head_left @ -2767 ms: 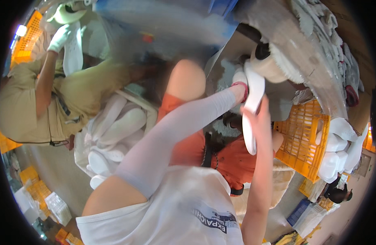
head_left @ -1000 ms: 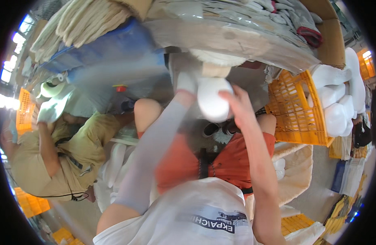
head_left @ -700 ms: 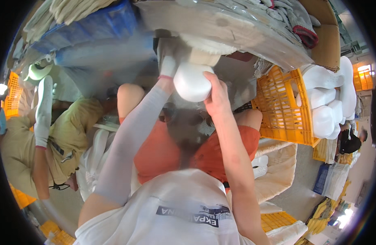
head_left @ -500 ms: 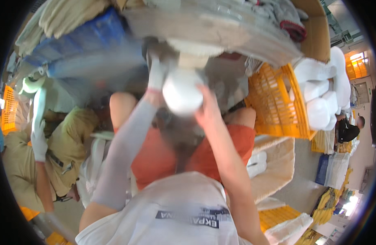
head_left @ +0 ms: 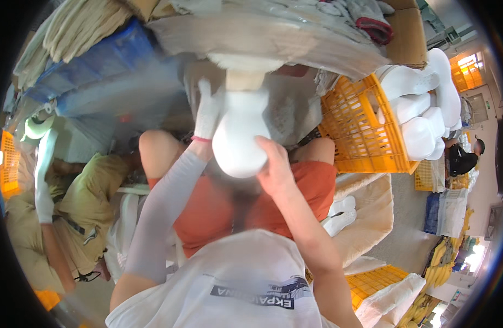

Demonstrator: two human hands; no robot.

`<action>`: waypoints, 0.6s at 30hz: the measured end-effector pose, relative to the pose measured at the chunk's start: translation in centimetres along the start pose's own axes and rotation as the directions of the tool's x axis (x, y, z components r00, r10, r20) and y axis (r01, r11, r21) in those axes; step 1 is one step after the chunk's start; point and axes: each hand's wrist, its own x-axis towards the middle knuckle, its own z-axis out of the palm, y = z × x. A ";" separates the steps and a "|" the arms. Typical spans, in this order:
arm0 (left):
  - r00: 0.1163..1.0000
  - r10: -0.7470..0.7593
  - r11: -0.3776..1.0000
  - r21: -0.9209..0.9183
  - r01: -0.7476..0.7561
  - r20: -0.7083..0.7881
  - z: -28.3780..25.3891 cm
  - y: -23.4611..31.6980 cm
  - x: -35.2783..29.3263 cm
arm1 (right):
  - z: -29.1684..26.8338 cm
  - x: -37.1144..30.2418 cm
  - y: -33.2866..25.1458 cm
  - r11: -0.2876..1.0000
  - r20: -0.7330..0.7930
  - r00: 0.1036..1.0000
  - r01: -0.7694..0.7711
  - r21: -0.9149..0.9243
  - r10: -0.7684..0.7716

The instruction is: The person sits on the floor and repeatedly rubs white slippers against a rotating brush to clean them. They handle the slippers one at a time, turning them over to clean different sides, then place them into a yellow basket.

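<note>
Between our knees [head_left: 153, 146], our bare right hand [head_left: 277, 167] pinches the right edge of a smooth, rounded white insole [head_left: 240, 139], its far end right by the fuzzy-rimmed wheel [head_left: 245, 81]. Our knit-gloved left hand [head_left: 207, 112] lies straight-fingered along the left edge; we cannot tell whether it grips. Rightward, we have open room before the latticed plastic crate [head_left: 366, 128].

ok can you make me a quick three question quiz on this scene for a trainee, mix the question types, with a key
1. True or false: the bare right hand grips the white piece.

2. The large crate beside the right knee is: A) green, B) orange, C) black.

3. Fill in: the left hand wears a white glove with a ___ cuff.

Key: 1 true; 2 B; 3 pinkish red.
</note>
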 end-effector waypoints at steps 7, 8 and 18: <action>0.969 -0.229 0.967 -0.139 0.215 -0.088 0.3 1.6 -0.4 | -1.4 3.9 1.2 0.995 0.103 0.995 0.000 0.097 -0.010; 0.982 -0.158 0.977 -0.158 0.140 -0.107 0.0 1.3 0.0 | -1.4 4.2 1.3 0.990 0.106 0.994 -0.041 0.138 0.027; 0.954 -0.296 0.936 -0.184 0.300 0.048 -1.0 1.7 0.3 | -2.2 2.5 1.9 0.962 0.135 0.982 0.161 -0.221 -0.134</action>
